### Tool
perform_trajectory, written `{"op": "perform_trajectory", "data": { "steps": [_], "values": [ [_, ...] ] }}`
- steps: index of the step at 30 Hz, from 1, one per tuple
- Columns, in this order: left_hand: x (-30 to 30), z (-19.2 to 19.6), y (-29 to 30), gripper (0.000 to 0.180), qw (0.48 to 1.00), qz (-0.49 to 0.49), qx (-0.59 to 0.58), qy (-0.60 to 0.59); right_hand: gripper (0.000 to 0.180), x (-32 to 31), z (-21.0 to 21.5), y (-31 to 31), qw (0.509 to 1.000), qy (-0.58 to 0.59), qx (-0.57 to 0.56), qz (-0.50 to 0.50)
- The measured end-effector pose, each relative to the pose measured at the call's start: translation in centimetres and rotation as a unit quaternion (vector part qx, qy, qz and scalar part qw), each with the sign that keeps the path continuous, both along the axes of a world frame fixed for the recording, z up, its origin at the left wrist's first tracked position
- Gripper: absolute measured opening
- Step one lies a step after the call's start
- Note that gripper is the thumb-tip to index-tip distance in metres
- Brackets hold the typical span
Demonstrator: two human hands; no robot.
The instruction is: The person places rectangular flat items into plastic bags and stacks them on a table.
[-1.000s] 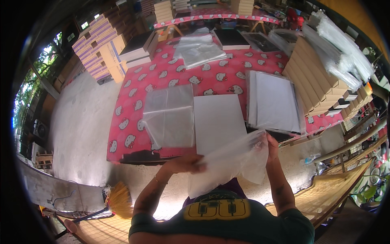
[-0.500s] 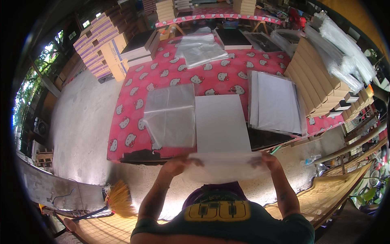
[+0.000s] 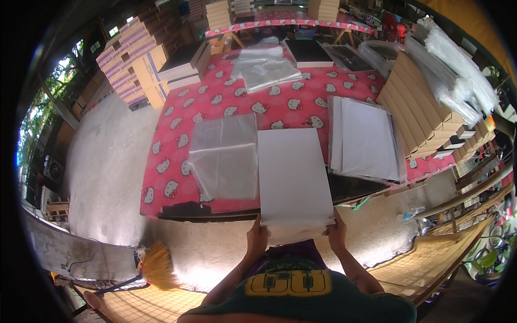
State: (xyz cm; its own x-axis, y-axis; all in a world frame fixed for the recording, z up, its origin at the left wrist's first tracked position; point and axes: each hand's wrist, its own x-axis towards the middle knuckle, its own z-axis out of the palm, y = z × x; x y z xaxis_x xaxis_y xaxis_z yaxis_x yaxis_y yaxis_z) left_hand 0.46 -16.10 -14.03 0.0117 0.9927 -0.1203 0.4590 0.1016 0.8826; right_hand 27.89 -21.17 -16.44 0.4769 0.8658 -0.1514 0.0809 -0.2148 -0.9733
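A flat white rectangular board (image 3: 295,172) lies at the table's near edge and juts out toward me. Its near end is inside a transparent plastic sleeve (image 3: 291,231). My left hand (image 3: 257,236) is closed on the sleeve's left side, thumb up along the edge. On the opposite side, my right hand (image 3: 336,231) grips the sleeve in the same way. Just left of the board rests a pile of transparent plastic sleeves (image 3: 225,156). To its right is a stack of white sheets in plastic (image 3: 363,137).
A pink patterned cloth covers the table (image 3: 175,129). Brown cartons (image 3: 420,107) and rolled plastic (image 3: 458,64) stand at the right. More boxes (image 3: 137,64) are piled at the far left. Black-topped stacks (image 3: 308,53) sit at the back. A broom (image 3: 159,265) leans at the lower left.
Both hands have drawn toward me and moved closer together. The sleeve, spread wide before, now fits around the board's near end, and more of the board shows past the table edge.
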Motion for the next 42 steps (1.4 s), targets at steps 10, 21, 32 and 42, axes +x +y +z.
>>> {"op": "perform_trajectory", "data": {
  "steps": [10,21,32,42],
  "values": [
    [-1.4,5.8,1.4,0.018,0.948,0.036,0.020,-0.317,0.029,2.1,5.8,0.2,0.996,0.036,0.084,0.017],
    [-4.9,22.0,5.1,0.040,0.644,-0.201,-0.007,-0.738,0.065,2.0,24.4,2.9,0.854,0.363,0.296,0.227],
    [-3.8,-0.8,13.3,0.029,0.682,-0.040,-0.117,-0.721,0.020,3.2,5.1,10.7,0.807,0.568,0.117,0.113],
    [-0.2,2.9,11.7,0.015,0.935,-0.016,0.114,-0.335,0.017,0.2,5.3,11.0,0.959,0.238,0.136,-0.077]
  ]
}}
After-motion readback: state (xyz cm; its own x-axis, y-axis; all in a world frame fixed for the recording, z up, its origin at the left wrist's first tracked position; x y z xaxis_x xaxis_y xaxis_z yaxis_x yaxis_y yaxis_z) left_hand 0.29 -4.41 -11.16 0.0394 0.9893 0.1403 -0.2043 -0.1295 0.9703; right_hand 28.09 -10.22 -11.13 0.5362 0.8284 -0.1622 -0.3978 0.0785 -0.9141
